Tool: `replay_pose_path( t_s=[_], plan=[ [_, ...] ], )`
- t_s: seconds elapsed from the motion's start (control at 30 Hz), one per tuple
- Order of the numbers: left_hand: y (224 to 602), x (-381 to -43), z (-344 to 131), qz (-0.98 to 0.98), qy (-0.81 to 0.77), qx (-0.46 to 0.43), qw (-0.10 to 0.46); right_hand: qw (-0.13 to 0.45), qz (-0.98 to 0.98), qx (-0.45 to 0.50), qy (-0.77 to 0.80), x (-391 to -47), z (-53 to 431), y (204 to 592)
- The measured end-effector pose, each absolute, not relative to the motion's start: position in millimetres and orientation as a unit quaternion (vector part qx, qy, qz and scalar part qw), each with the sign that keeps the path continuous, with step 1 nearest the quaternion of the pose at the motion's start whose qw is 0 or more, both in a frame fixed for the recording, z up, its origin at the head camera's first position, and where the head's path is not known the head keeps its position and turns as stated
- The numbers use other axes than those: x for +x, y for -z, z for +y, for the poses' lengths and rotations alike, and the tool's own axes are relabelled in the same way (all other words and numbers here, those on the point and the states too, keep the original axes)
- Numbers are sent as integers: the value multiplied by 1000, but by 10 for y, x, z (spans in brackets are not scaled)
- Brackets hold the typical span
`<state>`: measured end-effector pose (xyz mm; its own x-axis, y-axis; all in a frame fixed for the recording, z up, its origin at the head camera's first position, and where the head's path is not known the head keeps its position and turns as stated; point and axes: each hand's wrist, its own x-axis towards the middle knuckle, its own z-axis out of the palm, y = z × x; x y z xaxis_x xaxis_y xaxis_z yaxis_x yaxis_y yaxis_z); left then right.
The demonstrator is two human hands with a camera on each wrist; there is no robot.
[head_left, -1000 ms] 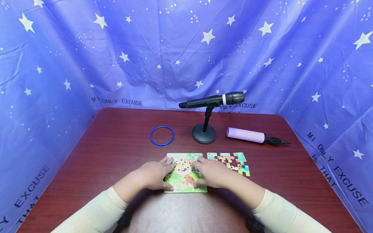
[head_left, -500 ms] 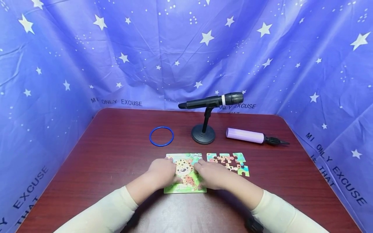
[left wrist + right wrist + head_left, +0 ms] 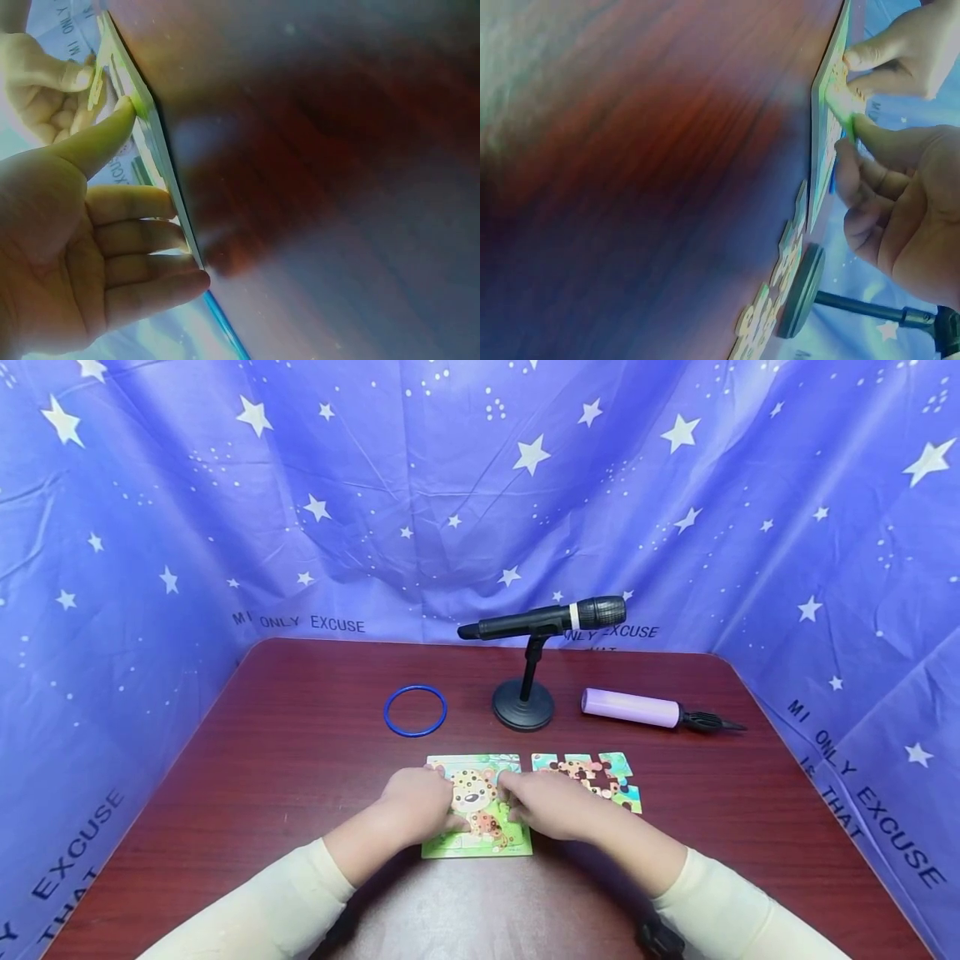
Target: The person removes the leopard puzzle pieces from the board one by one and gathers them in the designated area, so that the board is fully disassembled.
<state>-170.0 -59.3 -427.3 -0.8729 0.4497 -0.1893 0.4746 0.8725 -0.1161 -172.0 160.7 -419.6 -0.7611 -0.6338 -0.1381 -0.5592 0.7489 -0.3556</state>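
Note:
A jigsaw puzzle (image 3: 476,850) with a spotted leopard cub on green lies in its flat tray in front of me. My left hand (image 3: 420,806) rests on its left side, with thumb and fingers fairly straight against it in the left wrist view. On the right side, my right hand (image 3: 551,802) pinches a green-edged puzzle piece (image 3: 841,105) between thumb and fingers. That piece tilts up from the tray in the right wrist view; whether others are joined to it I cannot tell. Right of the tray lie several puzzle pieces (image 3: 618,766), partly behind the right hand.
A black microphone (image 3: 600,610) on a round-based stand (image 3: 522,706) stands behind the puzzle. Left of it lies a blue ring (image 3: 387,710); to its right, a lilac hand pump (image 3: 630,707) with a black nozzle. Starry blue cloth (image 3: 412,485) surrounds the reddish-brown table (image 3: 300,693).
My left hand has shifted right over the puzzle and then stays. The right hand's thumb has left the lower right edge, and that hand now raises the edge of a piece.

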Motion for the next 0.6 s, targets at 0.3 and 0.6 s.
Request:
replay_pose_path(
  t_s=[0.3, 0.6],
  plan=[
    [4265, -1687, -613, 963, 74, 248, 80, 146, 900, -308, 273, -1834, 1869, 4110],
    [4285, -1705, -615, 963, 78, 247, 77, 158, 904, -263, 298, -1832, 2349, 3997]
  ],
)
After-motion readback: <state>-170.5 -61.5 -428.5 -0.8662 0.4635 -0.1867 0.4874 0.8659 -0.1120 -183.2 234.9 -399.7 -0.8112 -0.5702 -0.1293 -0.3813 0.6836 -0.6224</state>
